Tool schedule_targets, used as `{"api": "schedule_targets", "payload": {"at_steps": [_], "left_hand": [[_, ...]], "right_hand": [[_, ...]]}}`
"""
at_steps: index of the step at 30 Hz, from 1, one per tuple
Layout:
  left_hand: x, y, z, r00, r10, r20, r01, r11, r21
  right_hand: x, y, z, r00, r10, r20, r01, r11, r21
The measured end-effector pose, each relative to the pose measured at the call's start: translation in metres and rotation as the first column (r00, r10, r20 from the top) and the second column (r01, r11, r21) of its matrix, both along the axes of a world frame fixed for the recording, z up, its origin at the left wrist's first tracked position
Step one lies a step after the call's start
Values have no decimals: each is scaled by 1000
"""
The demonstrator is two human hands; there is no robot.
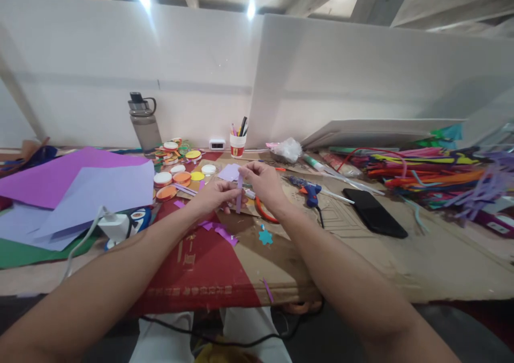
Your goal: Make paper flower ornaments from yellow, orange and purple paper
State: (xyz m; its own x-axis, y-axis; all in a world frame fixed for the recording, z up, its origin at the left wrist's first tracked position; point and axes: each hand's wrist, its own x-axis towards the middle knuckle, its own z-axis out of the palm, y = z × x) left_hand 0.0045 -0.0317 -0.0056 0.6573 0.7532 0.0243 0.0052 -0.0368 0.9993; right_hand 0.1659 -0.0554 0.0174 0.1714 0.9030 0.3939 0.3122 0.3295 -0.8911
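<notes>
Between my two hands a narrow purple paper strip (240, 191) stands upright above the cardboard. My left hand (217, 196) pinches it around its middle from the left. At its upper end, the fingertips of my right hand (259, 178) are closed on it. Behind the hands lies a pale lilac paper piece (228, 172). An orange ring (263, 211) shows partly under my right wrist. Purple paper scraps (225, 234) and a teal star-shaped cutout (265, 237) lie nearer to me.
A blue glue gun (311, 193) with a cord and a black phone (373, 213) lie to the right. Purple paper sheets (100, 191) and a white plug adapter (114, 226) are left. Behind stand a bottle (144, 125) and a pen cup (237, 144). Pipe cleaners (425, 167) pile up at right.
</notes>
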Motion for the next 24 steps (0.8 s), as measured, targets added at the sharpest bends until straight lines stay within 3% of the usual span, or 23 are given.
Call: {"api": "schedule_targets", "payload": {"at_steps": [7,24], "left_hand": [[2,-2,-1,988,150,-42,-147,987,71],[1,2,-6,992,107,-65,-97,986,139]], "right_hand": [[-1,-1,2,999,44,25,-43,999,-28],[3,1,-1,997,20,72,-20,1000,-6]]}}
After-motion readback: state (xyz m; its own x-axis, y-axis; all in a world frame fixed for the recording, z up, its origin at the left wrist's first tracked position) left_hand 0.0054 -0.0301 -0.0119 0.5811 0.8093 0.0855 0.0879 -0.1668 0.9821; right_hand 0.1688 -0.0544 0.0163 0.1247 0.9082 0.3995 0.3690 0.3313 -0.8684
